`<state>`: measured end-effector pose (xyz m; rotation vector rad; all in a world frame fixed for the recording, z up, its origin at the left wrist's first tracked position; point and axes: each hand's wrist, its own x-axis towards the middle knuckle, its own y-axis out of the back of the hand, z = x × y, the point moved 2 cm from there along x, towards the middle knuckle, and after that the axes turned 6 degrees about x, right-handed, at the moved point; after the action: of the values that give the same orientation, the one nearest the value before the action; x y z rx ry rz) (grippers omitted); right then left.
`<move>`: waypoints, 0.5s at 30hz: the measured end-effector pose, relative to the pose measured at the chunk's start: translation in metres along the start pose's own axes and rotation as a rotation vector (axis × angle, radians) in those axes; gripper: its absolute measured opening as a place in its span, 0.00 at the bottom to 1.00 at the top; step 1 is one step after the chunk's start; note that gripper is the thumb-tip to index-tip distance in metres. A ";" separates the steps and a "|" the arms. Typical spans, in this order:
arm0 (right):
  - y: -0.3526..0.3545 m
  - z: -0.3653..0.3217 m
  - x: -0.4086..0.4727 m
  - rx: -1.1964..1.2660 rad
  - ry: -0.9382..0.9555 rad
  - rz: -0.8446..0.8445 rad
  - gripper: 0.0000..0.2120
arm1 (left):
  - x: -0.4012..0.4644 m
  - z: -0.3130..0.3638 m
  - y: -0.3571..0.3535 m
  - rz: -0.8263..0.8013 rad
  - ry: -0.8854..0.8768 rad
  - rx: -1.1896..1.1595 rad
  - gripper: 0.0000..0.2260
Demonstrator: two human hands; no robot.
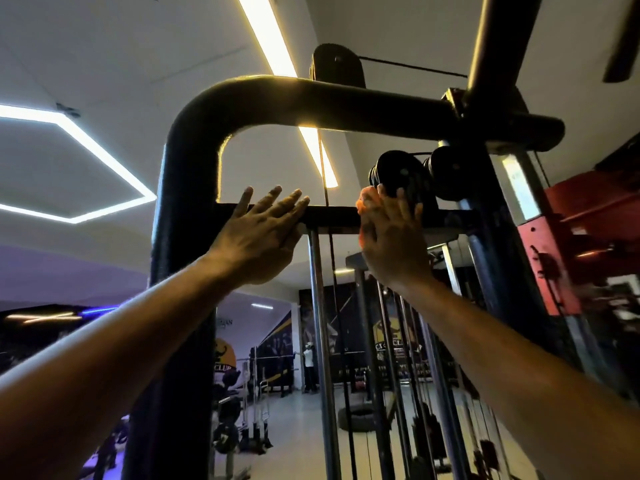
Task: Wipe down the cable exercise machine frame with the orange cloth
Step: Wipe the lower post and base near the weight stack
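The black cable machine frame (194,140) curves overhead, with a flat crossbar (332,218) at hand height. My left hand (259,233) rests flat on the left part of that crossbar, fingers straight. My right hand (391,233) presses the orange cloth (366,202) against the crossbar just below the black pulleys (401,174); only a crumpled edge of the cloth shows past my fingers. Both arms reach upward.
A thin cable (327,188) and steel guide rods (320,323) run down between my hands. A red machine part (550,258) stands to the right. Farther back lie a gym floor, weight equipment (228,427), a tyre (356,415) and a distant person (308,365).
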<state>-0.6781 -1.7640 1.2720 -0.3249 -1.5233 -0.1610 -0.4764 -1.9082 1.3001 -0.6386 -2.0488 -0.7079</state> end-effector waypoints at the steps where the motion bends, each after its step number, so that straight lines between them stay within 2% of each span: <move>1: -0.003 -0.011 0.000 0.037 0.014 -0.004 0.26 | 0.004 0.008 -0.003 0.005 -0.004 -0.005 0.32; 4: -0.008 -0.021 -0.003 0.003 0.232 -0.071 0.29 | 0.015 0.027 -0.011 0.020 0.010 0.005 0.32; 5: -0.004 -0.011 -0.002 -0.036 0.249 -0.091 0.29 | 0.017 0.030 -0.013 0.024 0.015 0.004 0.33; 8: 0.008 0.036 0.001 -0.027 0.027 -0.082 0.28 | 0.019 0.035 -0.016 0.060 0.005 0.005 0.35; 10: 0.006 0.040 0.000 0.035 -0.040 -0.097 0.28 | 0.021 0.039 -0.019 0.082 -0.011 0.010 0.36; 15: 0.010 0.027 -0.005 0.081 0.168 -0.183 0.31 | 0.030 0.060 -0.029 0.127 -0.012 0.009 0.35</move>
<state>-0.7012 -1.7472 1.2663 -0.1040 -1.3880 -0.2642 -0.5442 -1.8822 1.2893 -0.7620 -2.0019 -0.6226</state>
